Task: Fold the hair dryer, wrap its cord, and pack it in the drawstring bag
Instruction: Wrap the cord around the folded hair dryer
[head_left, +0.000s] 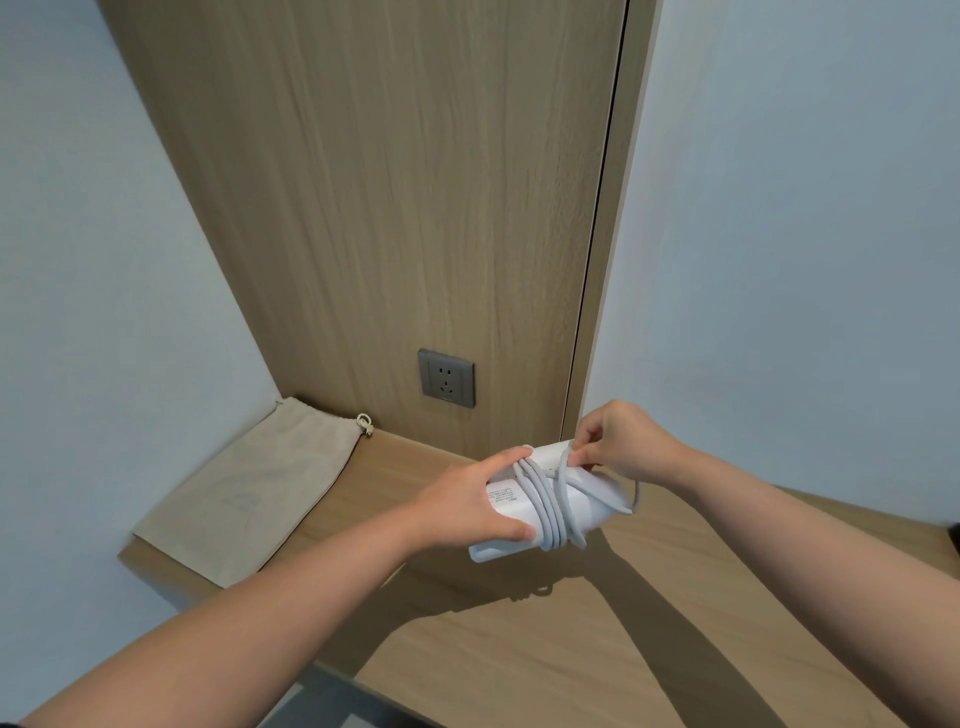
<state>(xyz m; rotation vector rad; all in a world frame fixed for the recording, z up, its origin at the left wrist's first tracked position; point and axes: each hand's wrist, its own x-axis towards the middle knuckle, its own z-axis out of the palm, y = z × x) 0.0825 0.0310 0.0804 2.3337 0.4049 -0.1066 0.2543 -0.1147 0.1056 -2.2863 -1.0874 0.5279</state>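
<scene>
A white folded hair dryer (587, 506) is held in the air above the wooden counter (597, 649). My left hand (470, 506) grips its left end, fingers over the top and thumb underneath. Several turns of the grey-white cord (553, 512) are wound round the dryer's middle. My right hand (621, 441) pinches the cord at the dryer's far upper edge, and a loose loop hangs off to the right. A beige drawstring bag (249, 491) lies flat on the counter's left end, its string knot near the back wall.
A grey wall socket (447, 378) sits in the wooden back panel just above the counter. Pale walls close in on the left and right. The counter's front edge runs diagonally below my arms, with dark floor beneath it.
</scene>
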